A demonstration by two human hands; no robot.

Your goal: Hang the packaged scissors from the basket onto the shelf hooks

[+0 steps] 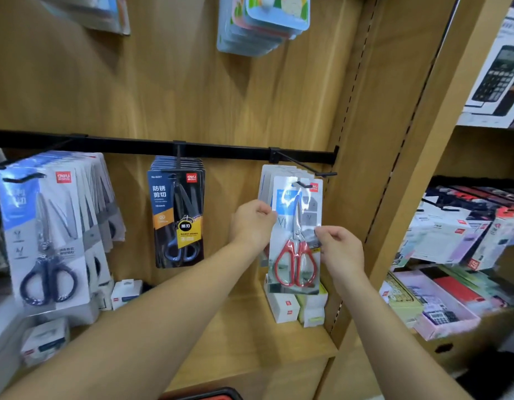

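At the bottom edge shows the black and red rim of a basket (202,394). Above it both bare forearms reach up to a pack of red-handled scissors (295,256). The left hand (250,223) pinches the pack's left edge near the top. The right hand (342,249) pinches its right edge at mid height, so the pack hangs upright between the two grips. Its top corner bears a red "deli" logo, and its hanging slot sits at the tip of a black hook (303,168), in front of more packs of the same kind. The hook juts from a black rail (221,147). To the left hangs a black pack (177,215) reading "No.6027", "防锈剪切" and "154mm". Further left hang blue-handled scissors (48,235), also "deli".
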